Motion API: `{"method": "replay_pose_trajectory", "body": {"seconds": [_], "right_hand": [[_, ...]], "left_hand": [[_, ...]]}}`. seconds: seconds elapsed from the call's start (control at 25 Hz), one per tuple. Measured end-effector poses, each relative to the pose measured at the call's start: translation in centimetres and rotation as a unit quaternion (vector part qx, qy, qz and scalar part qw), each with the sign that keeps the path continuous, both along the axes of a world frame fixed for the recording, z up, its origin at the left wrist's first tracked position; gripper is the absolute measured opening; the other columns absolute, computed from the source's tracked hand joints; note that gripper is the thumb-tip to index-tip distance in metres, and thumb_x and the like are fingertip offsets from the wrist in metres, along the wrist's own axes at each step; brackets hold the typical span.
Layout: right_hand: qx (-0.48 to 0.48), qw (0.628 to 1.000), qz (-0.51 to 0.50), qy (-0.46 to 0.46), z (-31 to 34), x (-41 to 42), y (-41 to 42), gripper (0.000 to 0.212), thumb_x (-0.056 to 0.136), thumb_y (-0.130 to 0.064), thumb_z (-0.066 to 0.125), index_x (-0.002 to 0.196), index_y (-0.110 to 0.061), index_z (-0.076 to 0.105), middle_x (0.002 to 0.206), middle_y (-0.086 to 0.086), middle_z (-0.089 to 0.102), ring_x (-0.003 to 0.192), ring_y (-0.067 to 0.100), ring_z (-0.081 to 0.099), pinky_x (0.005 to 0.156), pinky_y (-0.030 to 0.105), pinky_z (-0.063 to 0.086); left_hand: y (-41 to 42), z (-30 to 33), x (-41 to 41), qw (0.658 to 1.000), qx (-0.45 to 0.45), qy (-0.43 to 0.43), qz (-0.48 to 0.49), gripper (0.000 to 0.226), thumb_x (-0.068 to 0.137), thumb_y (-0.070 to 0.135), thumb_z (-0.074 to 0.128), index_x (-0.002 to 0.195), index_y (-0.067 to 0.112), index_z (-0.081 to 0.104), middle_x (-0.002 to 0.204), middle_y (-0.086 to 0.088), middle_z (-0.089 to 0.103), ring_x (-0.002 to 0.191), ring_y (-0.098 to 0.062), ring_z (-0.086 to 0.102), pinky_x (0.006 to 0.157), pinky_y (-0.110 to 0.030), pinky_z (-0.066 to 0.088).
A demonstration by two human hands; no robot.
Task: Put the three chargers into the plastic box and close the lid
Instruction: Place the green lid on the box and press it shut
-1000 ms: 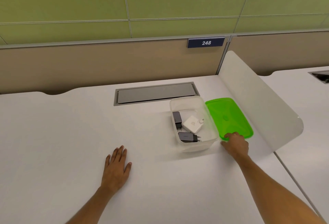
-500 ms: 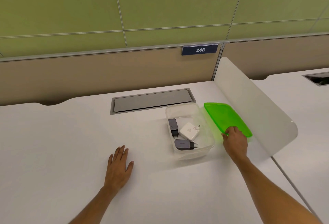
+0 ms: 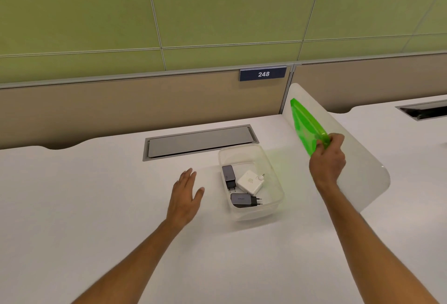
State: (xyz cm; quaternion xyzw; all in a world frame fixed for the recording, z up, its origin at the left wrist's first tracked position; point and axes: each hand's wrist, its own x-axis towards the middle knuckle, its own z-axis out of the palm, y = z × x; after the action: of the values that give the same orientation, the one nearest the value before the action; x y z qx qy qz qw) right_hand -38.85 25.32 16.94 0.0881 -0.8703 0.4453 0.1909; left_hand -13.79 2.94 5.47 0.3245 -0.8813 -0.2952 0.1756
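A clear plastic box [image 3: 275, 175] stands open on the white desk. Inside it lie three chargers: a dark one [image 3: 229, 176] at the left, a white square one [image 3: 250, 182] in the middle and a dark one [image 3: 243, 200] at the near side. My right hand [image 3: 327, 158] grips the near edge of the green lid [image 3: 306, 126] and holds it tilted in the air to the right of the box and above it. My left hand [image 3: 187, 195] hovers with fingers spread just left of the box, not touching it.
A grey cable hatch [image 3: 200, 140] is set into the desk behind the box. A white curved divider panel [image 3: 358, 158] stands on the right, right behind the lid. A brown partition with a sign "248" [image 3: 263, 74] runs along the back.
My right hand took hold of the green lid and lifted it off the desk, tipping it up. My left hand rose from the desk and moved right toward the box.
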Motion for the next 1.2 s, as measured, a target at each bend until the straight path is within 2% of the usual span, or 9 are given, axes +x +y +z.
{"method": "replay_pose_trajectory", "body": {"seconds": [0.2,0.32,0.44,0.6,0.72,0.8,0.88,1.04,1.2], "right_hand": [[-0.234,0.968,-0.030,-0.085,2.0,1.5,-0.6,0.019,0.095,-0.015,0.051,0.112,-0.007,0.046,0.105,0.014,0.063,0.089,0.031,0.061,0.075,0.034,0.047],[-0.416,0.893,-0.003,-0.171,1.0,2.9,-1.4,0.012,0.097,-0.007,0.049,0.100,-0.017,0.042,0.108,0.012,0.066,0.070,0.014,0.064,0.061,0.024,0.054],[-0.512,0.815,0.028,-0.269,-0.2,4.5,-1.9,0.014,0.099,-0.002,0.044,0.106,-0.013,0.040,0.107,0.014,0.066,0.069,0.021,0.065,0.064,0.034,0.055],[-0.554,0.749,0.044,-0.361,-2.3,6.5,-2.5,0.018,0.100,0.000,0.041,0.116,-0.006,0.044,0.105,0.015,0.065,0.070,0.026,0.065,0.063,0.036,0.054],[-0.562,0.728,0.032,-0.391,-3.8,7.7,-3.1,0.027,0.099,0.002,0.041,0.127,0.001,0.043,0.103,0.015,0.065,0.071,0.027,0.064,0.063,0.037,0.053],[-0.566,0.718,0.016,-0.405,-4.6,8.1,-3.4,0.030,0.099,0.002,0.042,0.129,0.003,0.043,0.107,0.017,0.064,0.073,0.028,0.064,0.064,0.037,0.054],[-0.570,0.710,0.002,-0.413,-5.3,8.3,-3.8,0.031,0.099,0.003,0.042,0.130,0.003,0.044,0.105,0.018,0.064,0.072,0.028,0.064,0.064,0.038,0.054],[-0.558,0.714,-0.015,-0.423,-6.6,8.5,-4.5,0.031,0.098,0.005,0.042,0.128,0.001,0.049,0.090,0.013,0.065,0.071,0.028,0.065,0.064,0.038,0.054],[-0.544,0.723,-0.024,-0.425,-7.8,8.4,-4.9,0.031,0.097,0.006,0.042,0.127,0.001,0.049,0.094,0.017,0.063,0.069,0.028,0.065,0.068,0.039,0.056]], "left_hand": [[0.3,3.3,-4.9,0.992,0.117,0.054,0.002,0.055,0.098,0.035,0.041,0.148,0.020,0.023,0.158,0.002,0.020,0.144,-0.014,0.016,0.118,-0.035,0.016],[0.7,5.5,-7.3,0.969,0.227,0.097,0.010,0.054,0.098,0.034,0.043,0.147,0.022,0.026,0.156,0.002,0.024,0.143,-0.015,0.021,0.117,-0.034,0.018],[0.7,6.5,-9.3,0.942,0.316,0.111,0.020,0.053,0.098,0.033,0.042,0.147,0.021,0.027,0.155,0.001,0.027,0.142,-0.016,0.024,0.112,-0.029,0.018],[-0.3,5.6,-11.2,0.934,0.342,0.100,0.014,0.050,0.099,0.032,0.038,0.140,0.006,0.033,0.151,-0.006,0.034,0.140,-0.025,0.028,0.113,-0.035,0.021],[-0.8,5.7,-12.0,0.924,0.369,0.098,0.010,0.036,0.100,0.028,0.036,0.132,0.013,0.045,0.138,0.008,0.044,0.133,-0.018,0.033,0.106,-0.027,0.028],[-1.2,5.7,-12.8,0.918,0.385,0.093,0.016,0.047,0.100,0.022,0.038,0.145,0.010,0.028,0.150,0.001,0.033,0.139,-0.018,0.027,0.112,-0.030,0.021],[-1.6,5.6,-13.3,0.913,0.396,0.093,0.026,0.055,0.099,0.016,0.041,0.148,0.008,0.020,0.155,-0.005,0.025,0.142,-0.018,0.025,0.114,-0.032,0.018],[-2.4,4.3,-14.1,0.920,0.379,0.092,0.042,0.056,0.095,0.010,0.048,0.146,0.007,0.025,0.154,-0.008,0.030,0.139,-0.020,0.030,0.115,-0.034,0.022],[-2.6,3.3,-14.4,0.923,0.366,0.102,0.059,0.055,0.092,0.005,0.051,0.144,0.008,0.032,0.150,-0.008,0.037,0.136,-0.020,0.036,0.110,-0.030,0.028]]}}
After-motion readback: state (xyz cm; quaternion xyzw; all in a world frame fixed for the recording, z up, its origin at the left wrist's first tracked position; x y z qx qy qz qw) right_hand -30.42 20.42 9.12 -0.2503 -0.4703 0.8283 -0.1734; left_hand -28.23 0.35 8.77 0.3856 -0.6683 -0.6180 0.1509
